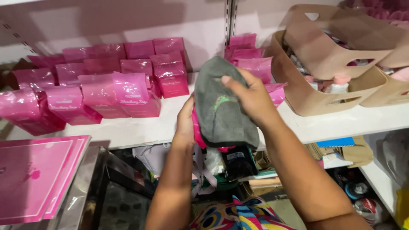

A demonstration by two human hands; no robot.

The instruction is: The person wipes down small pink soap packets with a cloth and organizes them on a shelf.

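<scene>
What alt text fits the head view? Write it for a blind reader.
The right hand presses a grey cloth over a pink pack held by the left hand. Behind, a white shelf holds pink boxes and beige baskets.

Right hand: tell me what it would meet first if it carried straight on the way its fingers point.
The right hand already presses the grey cloth; beyond, probably the pink pouches.

The light is soft and pinkish, coming from above. The shiny pink plastic soap packs (128,91) catch little white glints. The back wall behind them has a dim shadow. Under the white shelf (140,127) it is much darker and things are hard to see. The right hand (251,100) looks a bit smeared. Picture edges bend a little.
</scene>
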